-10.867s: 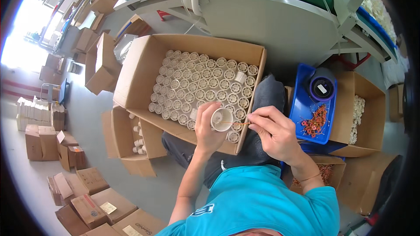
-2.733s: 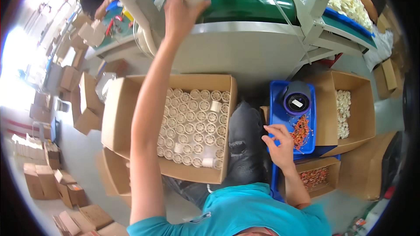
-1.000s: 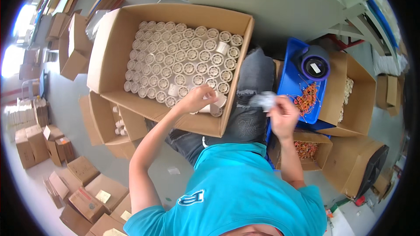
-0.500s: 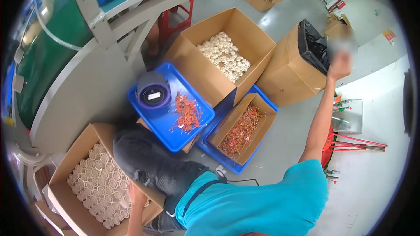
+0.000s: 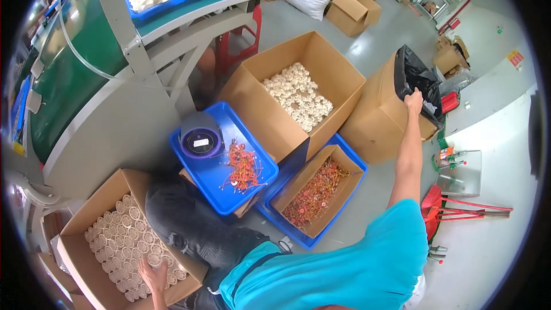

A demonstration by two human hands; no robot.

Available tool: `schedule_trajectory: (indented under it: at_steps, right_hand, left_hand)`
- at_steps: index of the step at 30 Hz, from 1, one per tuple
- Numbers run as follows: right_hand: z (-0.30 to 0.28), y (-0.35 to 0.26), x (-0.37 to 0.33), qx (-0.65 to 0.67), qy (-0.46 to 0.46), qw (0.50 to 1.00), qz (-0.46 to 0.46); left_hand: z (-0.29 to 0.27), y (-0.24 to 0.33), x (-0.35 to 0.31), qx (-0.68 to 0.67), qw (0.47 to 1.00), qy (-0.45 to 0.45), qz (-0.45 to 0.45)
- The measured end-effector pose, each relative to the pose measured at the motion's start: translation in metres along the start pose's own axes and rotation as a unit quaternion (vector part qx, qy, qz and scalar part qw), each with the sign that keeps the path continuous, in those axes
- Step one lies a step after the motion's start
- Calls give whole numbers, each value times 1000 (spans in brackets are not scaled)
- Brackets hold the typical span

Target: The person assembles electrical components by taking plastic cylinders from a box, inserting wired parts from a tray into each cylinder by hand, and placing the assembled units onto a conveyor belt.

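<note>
At lower left, my left hand [image 5: 154, 278] reaches into a cardboard box [image 5: 74, 252] packed with rows of round, pale plastic parts [image 5: 123, 235]. Its thumb and fingers close around one round part [image 5: 154, 260]. My right arm stretches far to the right. At its end my right hand [image 5: 414, 102] is at the mouth of a tall carton [image 5: 376, 109] lined with a black plastic bag [image 5: 410, 69]. Some pale, film-like material [image 5: 429, 107] shows inside the bag beside that hand. The right fingers are too small and partly hidden to read.
A blue tray [image 5: 229, 198] holds a round dark device [image 5: 201, 135] and tangled red wires [image 5: 244, 166]. Beside it, a carton of wired parts [image 5: 313, 201] sits in a blue bin [image 5: 307, 241]. A large carton [image 5: 338, 69] contains white parts. A green conveyor [image 5: 74, 63] curves at left.
My right hand has come down to the bag-lined carton; the blurred pale thing at it no longer shows there. My left hand has shifted left, onto the round parts. The view has tilted up.
</note>
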State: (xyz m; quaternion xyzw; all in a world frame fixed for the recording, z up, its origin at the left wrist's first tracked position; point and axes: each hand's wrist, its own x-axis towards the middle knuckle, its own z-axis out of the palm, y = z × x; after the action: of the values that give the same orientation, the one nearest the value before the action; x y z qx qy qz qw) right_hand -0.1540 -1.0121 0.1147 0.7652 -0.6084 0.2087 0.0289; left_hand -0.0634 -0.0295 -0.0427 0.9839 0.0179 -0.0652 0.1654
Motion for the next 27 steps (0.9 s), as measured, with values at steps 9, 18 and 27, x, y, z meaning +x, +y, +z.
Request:
schedule_trajectory:
  at_steps: [9, 18, 27]
  right_hand:
    - [27, -102, -314, 310, -92, 895, -308]
    - [26, -211, -513, 367, -410, 769, -327]
    - [21, -236, -537, 165, -350, 808, -445]
  left_hand:
    - [8, -2, 2, -471, 871, 56, -131]
    - [-25, 77, -18, -787, 613, 23, -71]
    - [-17, 84, -27, -859, 510, -35, -20]
